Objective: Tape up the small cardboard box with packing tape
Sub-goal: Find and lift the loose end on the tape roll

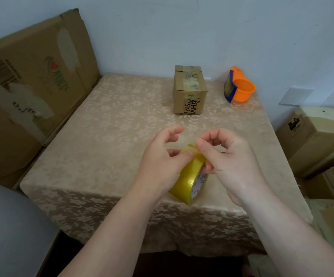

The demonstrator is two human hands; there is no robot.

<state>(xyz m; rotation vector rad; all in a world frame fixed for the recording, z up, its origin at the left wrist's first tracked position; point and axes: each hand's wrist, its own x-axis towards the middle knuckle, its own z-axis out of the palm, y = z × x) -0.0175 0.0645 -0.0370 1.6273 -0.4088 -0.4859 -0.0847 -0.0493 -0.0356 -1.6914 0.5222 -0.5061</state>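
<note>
Small brown cardboard box [190,89], with old tape strips across its top, sits at the far side of the bench [106,124], well apart from both hands. Nearer, the yellowish roll of clear packing tape [188,176] is held on edge over the bench's front edge. The left hand [162,162] closes its grip on the roll, thumb on the top. The right hand [228,156] pinches at the roll's top, seemingly picking for the tape's end. Best to steady the roll, lift the end with a nail, and peel slowly and squarely so it does not split. An orange plastic tape dispenser [240,87] stands near the box.
</note>
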